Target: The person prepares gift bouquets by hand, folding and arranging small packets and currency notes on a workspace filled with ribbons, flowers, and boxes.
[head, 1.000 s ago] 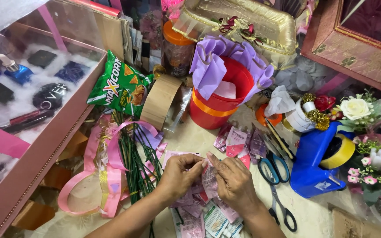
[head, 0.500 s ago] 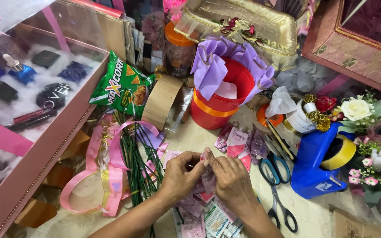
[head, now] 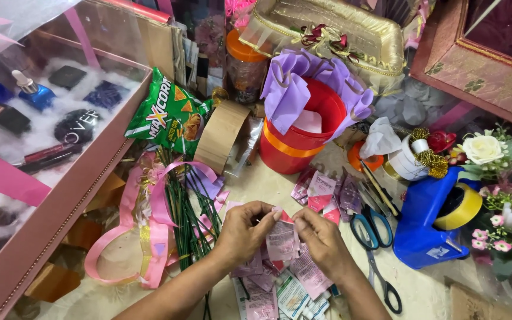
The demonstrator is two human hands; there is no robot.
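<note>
My left hand (head: 245,230) and my right hand (head: 322,237) meet at the table's near middle, both pinching one small pink-and-white sachet (head: 283,239) between thumb and fingers. Under and around the hands lie several more sachets (head: 285,291), and another cluster of pink sachets (head: 320,192) sits just beyond. Green wire stems (head: 188,220) with pink ribbon loops (head: 150,230) lie left of my left hand. Blue-handled scissors (head: 373,232) lie right of my right hand.
A red bucket (head: 303,134) lined with purple paper stands behind the sachets. A blue tape dispenser (head: 426,226) sits at right beside artificial flowers (head: 488,155). A pink gift box (head: 41,140) with cosmetics fills the left. A green snack bag (head: 169,116) and brown tape roll (head: 220,136) lie between.
Both hands have stayed together on the sachet, shifting slightly; the fingers have pulled closer around its top edge. Nothing else on the table has moved.
</note>
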